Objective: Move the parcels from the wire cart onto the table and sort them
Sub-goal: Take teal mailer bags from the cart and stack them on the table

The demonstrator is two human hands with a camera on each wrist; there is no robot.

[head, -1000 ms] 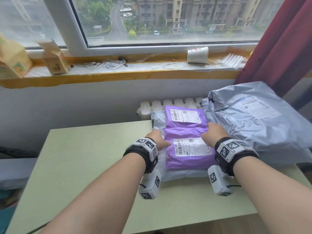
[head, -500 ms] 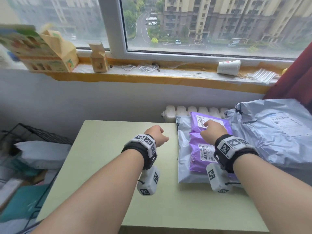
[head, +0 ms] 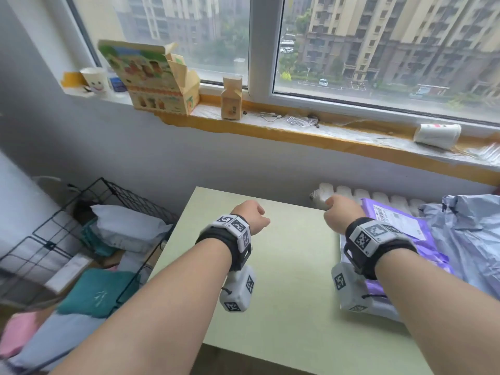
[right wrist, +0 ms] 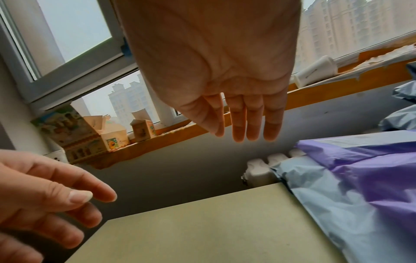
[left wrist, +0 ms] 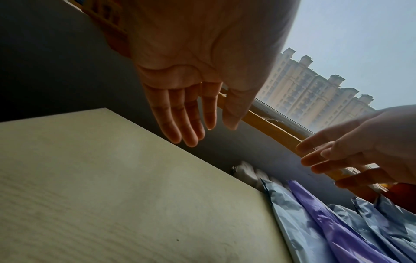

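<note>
Purple parcels (head: pixel 400 228) lie on a flat grey mailer (right wrist: pixel 333 210) at the right of the pale green table (head: pixel 284 280), beside a big grey bag parcel (head: pixel 470 239). My left hand (head: pixel 253 216) hovers over the table's far middle, fingers relaxed and empty, as the left wrist view shows (left wrist: pixel 186 113). My right hand (head: pixel 341 212) floats just left of the purple parcels, also empty with straight fingers (right wrist: pixel 247 115). The black wire cart (head: pixel 89 239) stands left of the table and holds a white parcel (head: pixel 127 226), a teal parcel (head: pixel 97 290) and others.
A window sill runs along the wall with an open printed carton (head: pixel 151 77), a small box (head: pixel 231 97), cables, a paper cup (head: pixel 94 79) and a tipped cup (head: pixel 437 135). A white radiator (head: pixel 351 193) sits behind the table. Pink and blue bundles lie at the lower left.
Both hands let go of the purple parcels and moved left off them. My view swung left, bringing the wire cart and its parcels into sight.
</note>
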